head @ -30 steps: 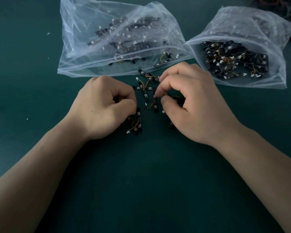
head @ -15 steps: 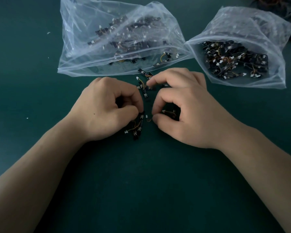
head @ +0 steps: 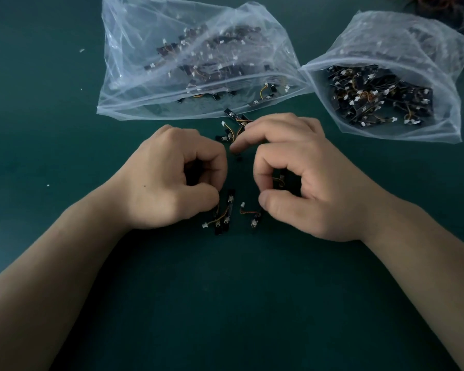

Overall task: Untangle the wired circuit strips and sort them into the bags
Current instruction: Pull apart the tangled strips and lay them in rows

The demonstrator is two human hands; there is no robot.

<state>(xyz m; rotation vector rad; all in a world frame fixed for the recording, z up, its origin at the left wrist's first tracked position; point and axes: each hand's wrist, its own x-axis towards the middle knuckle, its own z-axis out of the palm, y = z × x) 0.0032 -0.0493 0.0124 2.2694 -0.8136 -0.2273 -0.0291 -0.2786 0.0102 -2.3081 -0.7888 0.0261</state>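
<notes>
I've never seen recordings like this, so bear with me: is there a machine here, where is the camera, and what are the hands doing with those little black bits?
No machine here: these are a person's two bare hands, filmed by a camera worn on the head, looking down at a dark green table. Two clear plastic bags lie at the far side, the left bag and the right bag, both holding small black circuit strips with thin wires. More loose strips lie between the hands. The left hand pinches a small bundle of strips. The right hand is curled beside another strip; whether it grips it I cannot tell.
</notes>
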